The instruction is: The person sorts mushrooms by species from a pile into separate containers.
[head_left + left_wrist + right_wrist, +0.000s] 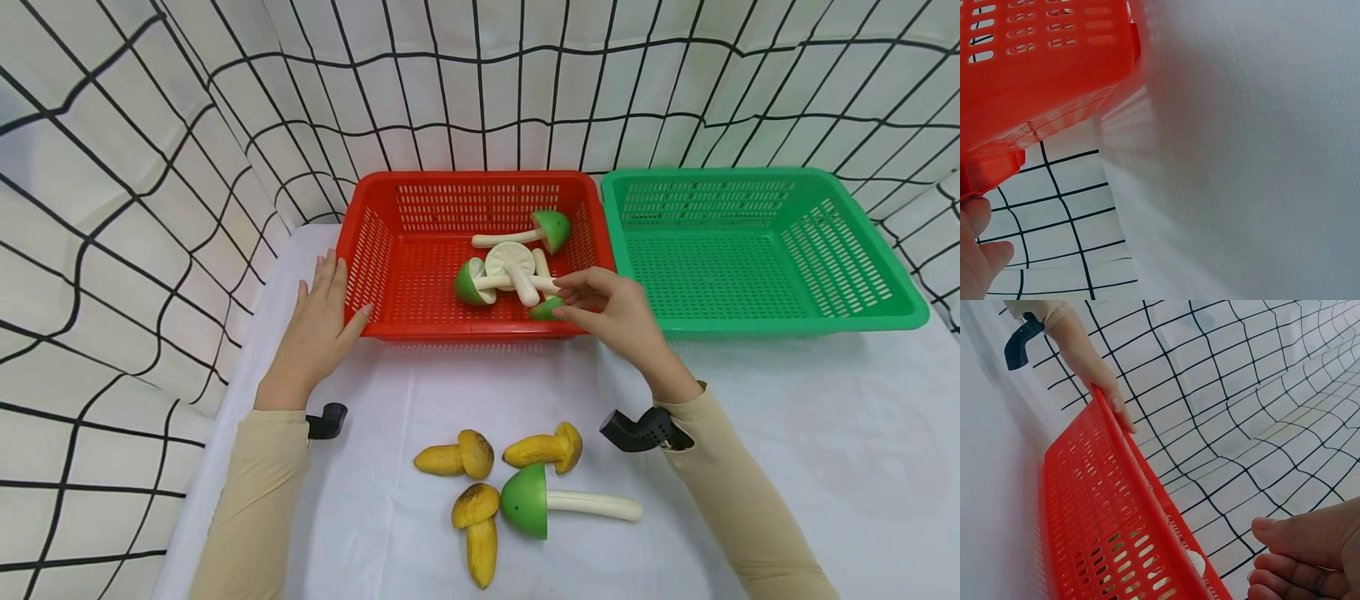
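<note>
Nearest, three yellow mushrooms (480, 492) and one green mushroom (525, 500) lay on the white table (787, 433). Beyond, the right hand (611, 312) pinched a green-capped mushroom (545, 310) at the red basket's (390, 250) front edge. The left hand (322, 321) rested flat, fingers straight, against the basket's left wall.

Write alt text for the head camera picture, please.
A person's right hand pinches a green mushroom inside a red basket while the left hand rests flat against its side. An empty green basket stands alongside.
</note>
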`<act>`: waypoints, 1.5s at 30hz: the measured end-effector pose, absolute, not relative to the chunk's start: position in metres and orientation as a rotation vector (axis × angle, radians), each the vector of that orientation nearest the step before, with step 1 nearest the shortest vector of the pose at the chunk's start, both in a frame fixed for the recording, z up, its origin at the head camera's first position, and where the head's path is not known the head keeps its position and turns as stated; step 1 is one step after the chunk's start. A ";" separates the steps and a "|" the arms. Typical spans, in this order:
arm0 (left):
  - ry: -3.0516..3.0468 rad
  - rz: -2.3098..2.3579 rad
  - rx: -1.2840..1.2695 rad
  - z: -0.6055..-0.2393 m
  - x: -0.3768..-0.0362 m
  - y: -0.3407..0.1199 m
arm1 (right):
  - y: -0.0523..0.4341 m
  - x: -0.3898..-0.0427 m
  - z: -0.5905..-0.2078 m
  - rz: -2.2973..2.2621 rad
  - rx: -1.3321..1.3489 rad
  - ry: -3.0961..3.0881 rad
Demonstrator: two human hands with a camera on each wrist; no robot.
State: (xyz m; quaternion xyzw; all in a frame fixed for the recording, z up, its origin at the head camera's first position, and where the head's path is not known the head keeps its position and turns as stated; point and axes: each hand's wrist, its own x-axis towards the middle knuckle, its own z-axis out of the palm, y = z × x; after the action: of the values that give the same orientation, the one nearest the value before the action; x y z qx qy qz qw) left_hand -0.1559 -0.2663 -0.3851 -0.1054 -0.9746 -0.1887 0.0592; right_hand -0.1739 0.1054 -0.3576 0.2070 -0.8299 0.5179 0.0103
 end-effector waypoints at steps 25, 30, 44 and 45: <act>-2.973 -0.567 -0.324 -0.385 -0.155 -0.264 | 0.157 -0.109 -0.385 1.447 0.788 -2.672; -2.971 -0.569 -0.310 -0.384 -0.156 -0.264 | 0.166 -0.102 -0.389 1.412 0.827 -2.689; -2.964 -0.576 -0.310 -0.384 -0.156 -0.265 | 0.182 -0.074 -0.406 1.502 0.879 -2.831; -2.965 -0.575 -0.308 -0.384 -0.157 -0.265 | 0.183 -0.072 -0.407 1.514 0.877 -2.837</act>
State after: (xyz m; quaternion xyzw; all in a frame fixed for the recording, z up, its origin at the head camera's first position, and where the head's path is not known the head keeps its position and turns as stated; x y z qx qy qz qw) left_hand -0.1567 -0.2649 -0.3841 -0.1012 -0.9753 -0.1892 0.0530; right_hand -0.0718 0.1826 -0.4075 0.2619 -0.8473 0.4521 -0.0957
